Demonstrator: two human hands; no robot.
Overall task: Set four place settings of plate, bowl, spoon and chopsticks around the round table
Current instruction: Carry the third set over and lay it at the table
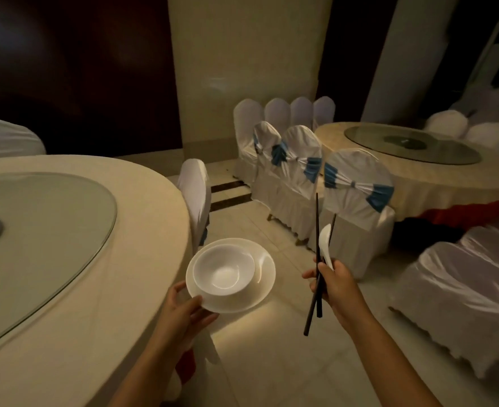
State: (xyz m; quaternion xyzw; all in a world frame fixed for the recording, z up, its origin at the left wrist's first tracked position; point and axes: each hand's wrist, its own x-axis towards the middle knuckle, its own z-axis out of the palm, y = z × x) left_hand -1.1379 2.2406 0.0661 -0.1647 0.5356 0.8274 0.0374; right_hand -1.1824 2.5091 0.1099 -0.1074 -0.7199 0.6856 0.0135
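Two hands | left hand (pixel 183 314) grips plate (pixel 264 284), bowl (pixel 224 271) | right hand (pixel 337 284) clasps chopsticks (pixel 317 230), spoon (pixel 326 242)

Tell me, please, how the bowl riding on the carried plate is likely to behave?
The bowl sits loose and off-centre on the plate, so it could slide if tilted. It looks glossy, likely slippery and breakable. Only the left hand grips the plate's edge.

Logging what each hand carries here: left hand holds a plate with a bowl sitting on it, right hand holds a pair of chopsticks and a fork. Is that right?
Not quite. The head view shows the right hand holding the chopsticks together with a white spoon, not a fork. The rest stands: the left hand holds the plate with the bowl sitting on it.
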